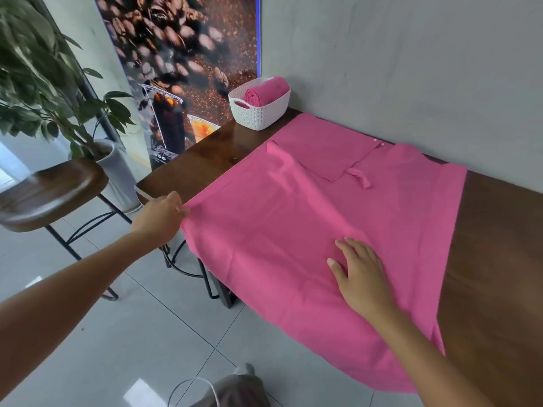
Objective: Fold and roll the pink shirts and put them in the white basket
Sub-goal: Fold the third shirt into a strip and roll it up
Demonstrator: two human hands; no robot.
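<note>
A pink shirt (308,218) lies spread flat across the dark wooden table (496,259), its lower part hanging over the near edge. One sleeve is folded in over the chest near the collar. My left hand (161,215) pinches the shirt's left edge at the table's side. My right hand (360,274) rests flat with straight fingers on the shirt's middle. The white basket (260,113) stands at the table's far left corner against the wall, with a rolled pink shirt (264,91) inside.
A wooden stool (47,192) on black metal legs stands left of the table. Behind it is a potted plant (44,77) and a coffee poster (182,69). A grey wall runs along the table's far side. Grey floor tiles lie below.
</note>
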